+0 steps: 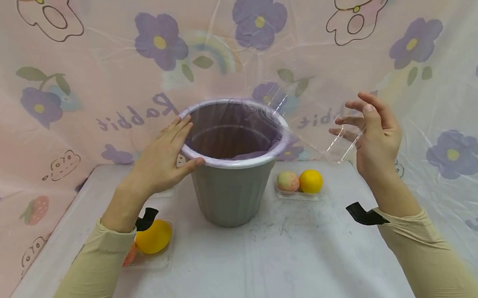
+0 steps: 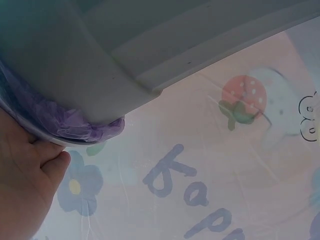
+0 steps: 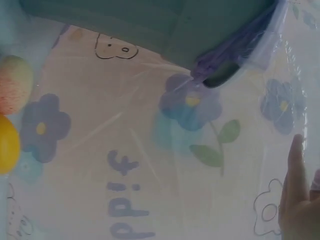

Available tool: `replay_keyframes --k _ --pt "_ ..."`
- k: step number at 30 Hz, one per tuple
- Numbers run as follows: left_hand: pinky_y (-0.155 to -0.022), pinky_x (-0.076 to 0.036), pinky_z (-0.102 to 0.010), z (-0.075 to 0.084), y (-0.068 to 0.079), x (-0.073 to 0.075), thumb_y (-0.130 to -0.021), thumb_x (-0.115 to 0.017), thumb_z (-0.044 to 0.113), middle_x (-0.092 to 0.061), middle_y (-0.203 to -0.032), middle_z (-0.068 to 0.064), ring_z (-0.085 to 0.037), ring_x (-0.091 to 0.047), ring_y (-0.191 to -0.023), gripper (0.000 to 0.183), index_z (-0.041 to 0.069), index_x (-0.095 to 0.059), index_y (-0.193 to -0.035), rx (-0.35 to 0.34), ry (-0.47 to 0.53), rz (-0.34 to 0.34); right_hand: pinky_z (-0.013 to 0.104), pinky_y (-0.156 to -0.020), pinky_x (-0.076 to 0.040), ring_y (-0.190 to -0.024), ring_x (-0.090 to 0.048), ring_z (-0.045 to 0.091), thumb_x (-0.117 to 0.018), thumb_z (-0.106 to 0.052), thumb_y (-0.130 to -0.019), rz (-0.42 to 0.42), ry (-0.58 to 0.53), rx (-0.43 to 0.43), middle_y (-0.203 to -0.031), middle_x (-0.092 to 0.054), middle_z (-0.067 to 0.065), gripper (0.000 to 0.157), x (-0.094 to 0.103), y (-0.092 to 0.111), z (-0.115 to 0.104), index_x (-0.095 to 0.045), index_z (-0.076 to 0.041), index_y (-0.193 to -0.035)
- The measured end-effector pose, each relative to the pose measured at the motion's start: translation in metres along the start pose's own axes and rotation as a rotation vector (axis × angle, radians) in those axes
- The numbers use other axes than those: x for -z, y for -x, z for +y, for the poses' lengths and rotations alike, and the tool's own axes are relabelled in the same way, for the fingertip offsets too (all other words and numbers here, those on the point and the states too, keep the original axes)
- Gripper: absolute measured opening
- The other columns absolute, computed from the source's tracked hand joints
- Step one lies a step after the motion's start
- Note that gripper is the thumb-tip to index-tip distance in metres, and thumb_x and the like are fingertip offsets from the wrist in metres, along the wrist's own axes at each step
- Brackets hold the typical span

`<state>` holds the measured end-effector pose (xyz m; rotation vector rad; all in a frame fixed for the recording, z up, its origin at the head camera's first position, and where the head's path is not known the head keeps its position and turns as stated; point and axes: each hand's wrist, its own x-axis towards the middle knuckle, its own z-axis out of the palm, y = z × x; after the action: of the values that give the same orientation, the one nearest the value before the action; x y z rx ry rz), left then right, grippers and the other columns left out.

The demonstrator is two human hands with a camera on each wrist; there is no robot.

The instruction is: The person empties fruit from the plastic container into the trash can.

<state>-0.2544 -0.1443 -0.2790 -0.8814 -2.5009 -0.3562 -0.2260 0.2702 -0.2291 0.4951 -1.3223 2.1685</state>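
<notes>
A grey bin [image 1: 234,191] stands mid-table in the head view, lined with a purple bag [image 2: 65,122] folded over its pale rim. My left hand [image 1: 159,157] rests on the rim's left side, fingers extended and thumb along the front edge. In the left wrist view, that hand [image 2: 25,180] lies against the bag-covered rim. A clear plastic piece [image 1: 340,145], see-through with bright creased edges, stretches from the bin's right rim to my right hand [image 1: 374,133]. That hand is raised with fingers spread, some showing behind the plastic. In the right wrist view one straight finger [image 3: 296,165] reaches the plastic's edge.
Right of the bin, a clear tray [image 1: 297,196] holds a pinkish-green ball [image 1: 288,181] and a yellow one [image 1: 311,181]. Another tray [image 1: 163,262] at front left holds a yellow ball [image 1: 154,237] and a reddish one, partly behind the left forearm. A patterned sheet [image 1: 102,75] hangs behind.
</notes>
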Motion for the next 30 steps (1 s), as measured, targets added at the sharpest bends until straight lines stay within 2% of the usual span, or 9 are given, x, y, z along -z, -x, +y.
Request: replay_keyframes --k 4,9,15,22,30 --pt "-0.117 -0.015 -0.045 0.000 0.001 0.000 -0.091 -0.042 0.065 -0.015 -0.158 -0.005 -0.024 -0.011 -0.146 0.087 0.005 -0.021 -0.151 -0.002 0.000 0.003 0.052 -0.066 -0.055 -0.074 -0.064 0.037 -0.056 -0.008 -0.095 -0.003 -0.061 -0.032 -0.106 -0.062 0.021 0.035 0.019 0.015 0.002 -0.050 0.008 -0.126" --pt "-0.117 -0.015 -0.044 0.001 0.001 0.000 -0.091 -0.043 0.064 -0.016 -0.158 -0.006 -0.025 -0.012 -0.145 0.087 0.004 -0.021 -0.151 -0.005 0.005 0.012 0.052 -0.066 -0.056 -0.077 -0.065 0.036 -0.053 -0.008 -0.097 -0.008 -0.055 -0.086 -0.108 -0.063 0.020 0.037 0.045 0.033 0.007 -0.047 0.009 -0.129" --pt "-0.117 -0.015 -0.044 0.000 0.001 0.000 -0.091 -0.043 0.064 -0.015 -0.158 -0.005 -0.025 -0.012 -0.145 0.087 0.005 -0.020 -0.151 -0.002 0.006 0.015 0.049 -0.065 -0.057 -0.079 -0.066 0.036 -0.043 -0.004 -0.100 -0.090 -0.045 -0.142 -0.108 -0.063 0.019 0.033 0.078 0.054 0.014 -0.047 0.009 -0.130" --pt "-0.117 -0.015 -0.044 0.000 0.001 0.000 -0.091 -0.042 0.064 -0.015 -0.158 -0.005 -0.025 -0.012 -0.145 0.087 0.005 -0.020 -0.151 0.002 0.005 0.011 0.048 -0.067 -0.057 -0.085 -0.066 0.030 -0.036 -0.003 -0.102 -0.200 0.149 -0.221 -0.109 -0.064 0.014 0.033 0.113 0.076 0.028 -0.048 0.008 -0.131" --pt "-0.117 -0.015 -0.044 0.001 0.000 0.000 -0.091 -0.044 0.063 -0.015 -0.158 -0.004 -0.024 -0.012 -0.146 0.087 0.005 -0.021 -0.151 0.000 0.011 0.013 0.051 -0.069 -0.055 -0.085 -0.068 0.027 -0.038 -0.007 -0.102 -0.323 0.359 -0.388 -0.113 -0.062 0.011 0.035 0.157 0.098 0.053 -0.045 0.006 -0.134"
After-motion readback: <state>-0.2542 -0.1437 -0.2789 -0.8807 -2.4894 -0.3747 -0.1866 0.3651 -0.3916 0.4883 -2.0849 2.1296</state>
